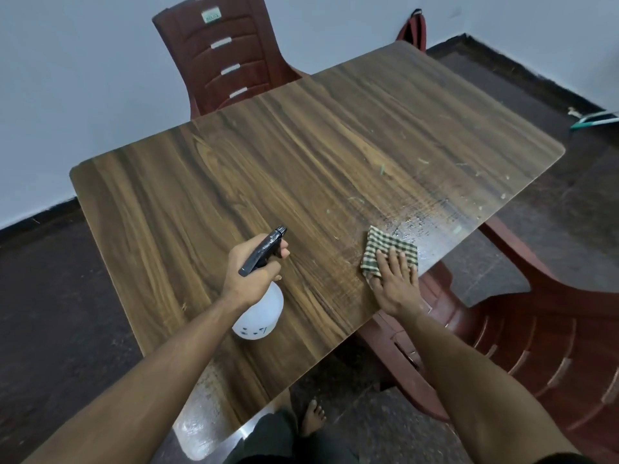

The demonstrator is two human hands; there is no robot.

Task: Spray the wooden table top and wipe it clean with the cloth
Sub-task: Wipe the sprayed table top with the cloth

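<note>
The left hand [251, 272] grips the neck of a spray bottle [259, 313], fingers curled round it with the forefinger at the black trigger head, whose nozzle points away across the wooden worktop [268, 155]. The bottle's white, translucent body hangs below the wrist, tilted toward the person and held above the wood. The right hand [395, 279] lies flat, fingers straight and slightly spread, pressing a folded green-and-cream checked cloth [388, 249] onto the worktop near its right edge. Just beyond the cloth the surface glistens with wet droplets [422, 226], and small pale green scraps [382, 169] lie scattered farther out toward the right corner. A dark red plastic chair [227, 58] stands at the far side, and another chair [536, 329] of the same colour sits beside the right edge. A bare foot [311, 416] shows on the dark floor below.
</note>
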